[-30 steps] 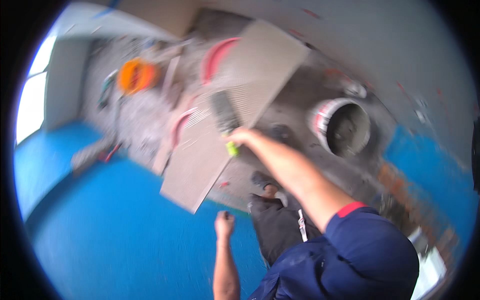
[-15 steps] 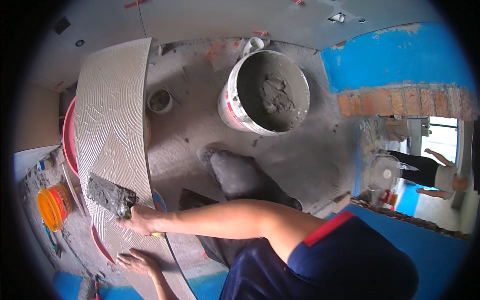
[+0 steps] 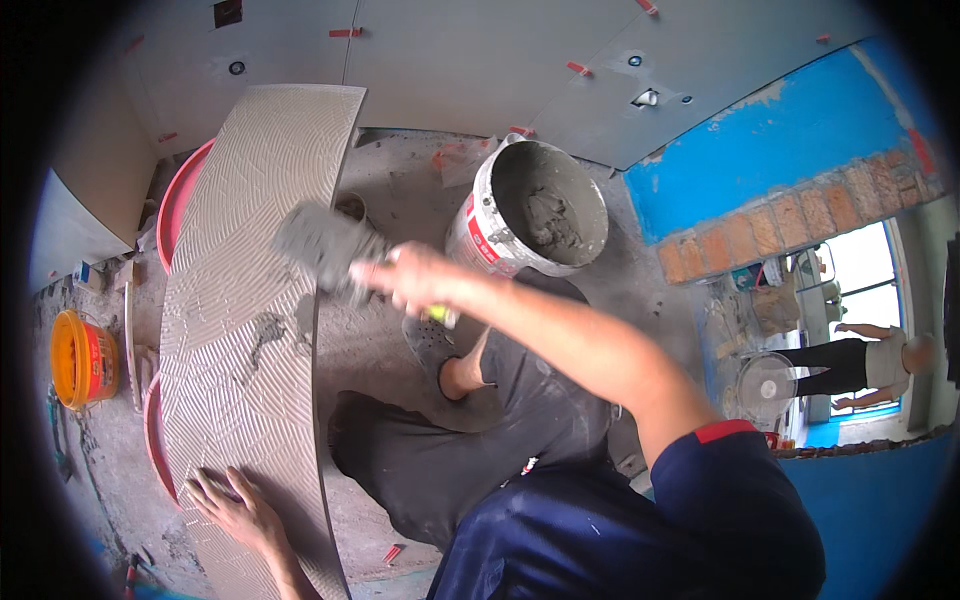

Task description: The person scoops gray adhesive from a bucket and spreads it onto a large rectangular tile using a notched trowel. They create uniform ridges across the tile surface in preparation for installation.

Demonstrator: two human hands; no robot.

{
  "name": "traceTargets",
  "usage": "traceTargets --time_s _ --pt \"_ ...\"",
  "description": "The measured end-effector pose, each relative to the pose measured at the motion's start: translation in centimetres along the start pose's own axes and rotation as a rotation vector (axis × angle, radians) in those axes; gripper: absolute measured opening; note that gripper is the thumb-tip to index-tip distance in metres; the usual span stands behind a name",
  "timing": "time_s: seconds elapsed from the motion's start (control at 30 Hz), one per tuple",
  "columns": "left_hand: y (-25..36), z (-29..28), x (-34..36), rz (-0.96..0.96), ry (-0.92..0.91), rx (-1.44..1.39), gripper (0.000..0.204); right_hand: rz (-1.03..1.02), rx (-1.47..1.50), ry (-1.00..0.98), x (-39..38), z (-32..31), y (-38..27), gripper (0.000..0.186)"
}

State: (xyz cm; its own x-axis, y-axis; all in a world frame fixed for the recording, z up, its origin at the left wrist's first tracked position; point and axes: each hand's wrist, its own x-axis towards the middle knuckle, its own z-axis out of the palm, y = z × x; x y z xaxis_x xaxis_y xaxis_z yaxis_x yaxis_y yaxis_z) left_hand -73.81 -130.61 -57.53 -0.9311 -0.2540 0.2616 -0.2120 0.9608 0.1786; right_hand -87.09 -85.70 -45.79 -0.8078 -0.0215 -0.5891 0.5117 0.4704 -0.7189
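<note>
My right hand (image 3: 415,275) grips a trowel by its yellow-green handle; the blurred, mortar-coated blade (image 3: 315,245) is over the right edge of a long board, perhaps a tile (image 3: 240,150), spread with ridged grey mortar. A loose smear of mortar (image 3: 265,340) lies lower on it. My left hand (image 3: 240,510) rests on the board’s lower part, fingers spread. Pink round supports, possibly basins (image 3: 180,190), show under its left side. A white bucket (image 3: 480,235) holding grey mortar stands right of the board. A smaller container (image 3: 350,207) is partly hidden by the trowel.
An orange bucket (image 3: 85,360) and tools are on the left floor. My bent legs and shoe (image 3: 425,350) are beside the board. A grey panelled wall (image 3: 480,60) runs behind. At right are exposed bricks (image 3: 790,215) and another person (image 3: 860,365) in a doorway.
My left hand came down onto the board. My right hand lifted the trowel from lower on the board toward its upper right edge. A mortar smear now shows, and my view has turned.
</note>
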Motion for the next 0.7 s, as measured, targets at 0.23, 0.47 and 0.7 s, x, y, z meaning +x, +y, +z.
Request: traceTargets --time_s 0.23,0.47,0.7 --pt "-0.3 -0.6 0.1 -0.016 0.001 0.046 0.071 0.058 -0.188 0.51 -5.6 -16.2 -1.8 0.071" --pt "-0.4 0.5 0.0 -0.006 0.061 0.042 0.065 0.455 -1.178 0.558 -12.6 -25.2 5.9 0.07" --pt "0.0 0.8 -0.2 -0.003 0.089 0.064 0.06 0.309 -1.678 0.548 -10.0 -31.9 12.0 0.035"
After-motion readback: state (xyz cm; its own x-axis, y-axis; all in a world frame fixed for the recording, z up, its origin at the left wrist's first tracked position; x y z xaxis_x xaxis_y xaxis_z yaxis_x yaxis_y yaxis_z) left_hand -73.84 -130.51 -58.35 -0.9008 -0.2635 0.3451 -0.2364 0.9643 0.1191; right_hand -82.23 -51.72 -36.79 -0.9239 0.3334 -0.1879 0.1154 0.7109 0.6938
